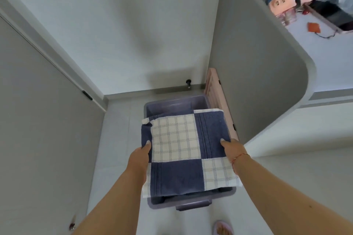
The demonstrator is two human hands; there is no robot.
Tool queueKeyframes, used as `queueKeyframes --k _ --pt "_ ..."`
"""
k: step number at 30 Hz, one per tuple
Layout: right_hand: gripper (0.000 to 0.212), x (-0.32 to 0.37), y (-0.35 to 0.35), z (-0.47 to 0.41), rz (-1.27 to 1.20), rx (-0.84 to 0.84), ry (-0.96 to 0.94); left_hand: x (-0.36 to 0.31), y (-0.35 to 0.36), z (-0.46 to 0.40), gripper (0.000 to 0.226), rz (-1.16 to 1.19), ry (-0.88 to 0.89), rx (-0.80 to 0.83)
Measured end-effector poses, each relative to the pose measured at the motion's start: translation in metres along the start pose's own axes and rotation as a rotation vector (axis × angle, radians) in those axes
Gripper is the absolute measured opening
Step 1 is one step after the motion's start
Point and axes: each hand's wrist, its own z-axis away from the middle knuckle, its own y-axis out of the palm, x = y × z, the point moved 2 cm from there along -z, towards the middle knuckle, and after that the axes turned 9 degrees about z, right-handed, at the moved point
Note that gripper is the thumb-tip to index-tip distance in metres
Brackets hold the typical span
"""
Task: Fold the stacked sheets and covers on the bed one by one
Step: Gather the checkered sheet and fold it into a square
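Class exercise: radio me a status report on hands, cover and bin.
Left hand and right hand grip folded checked cover by its sides. Cover held over purple storage bin. Nothing in the way.

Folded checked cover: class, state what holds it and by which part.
Both hands hold the folded checked cover by its side edges: left hand on the left edge, right hand on the right, above the storage bin.

Soft daylight, wide-angle warp, blurred corner

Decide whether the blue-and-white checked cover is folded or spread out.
Folded. The checked cover forms a compact layered rectangle, gripped at its sides by the left hand and right hand over the storage bin.
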Motion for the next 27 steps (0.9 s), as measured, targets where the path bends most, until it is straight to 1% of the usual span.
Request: queueKeyframes --k 1,4,8,12,17,22,25,27 --pt "0.042 -0.007 0.011 -0.012 -0.008 -0.010 0.015 0.008 0.003 -0.016 0.048 -0.016 0.002 -0.001" --pt "0.045 -0.031 0.042 -0.048 0.000 -0.051 0.080 0.037 0.011 -0.060 0.041 -0.095 0.030 -0.018" --pt "0.045 -0.069 0.084 -0.095 0.096 -0.038 0.132 0.089 0.018 -0.119 0.044 -0.183 0.025 -0.040" --pt "0.044 -0.106 0.117 -0.147 0.211 -0.022 0.135 0.140 0.028 -0.175 0.022 -0.233 0.009 -0.063" --pt "0.039 -0.141 0.154 -0.199 0.270 0.001 0.181 0.193 0.037 -0.226 0.017 -0.305 -0.047 -0.085" --pt "0.036 -0.169 0.184 -0.240 0.330 0.019 0.201 0.236 0.044 -0.269 0.031 -0.389 -0.080 -0.090" --pt "0.033 -0.177 0.195 -0.258 0.369 0.027 0.216 0.250 0.047 -0.287 0.033 -0.505 -0.079 -0.125" --pt "0.032 -0.180 0.200 -0.266 0.397 0.040 0.242 0.256 0.048 -0.296 0.036 -0.589 -0.118 -0.137"
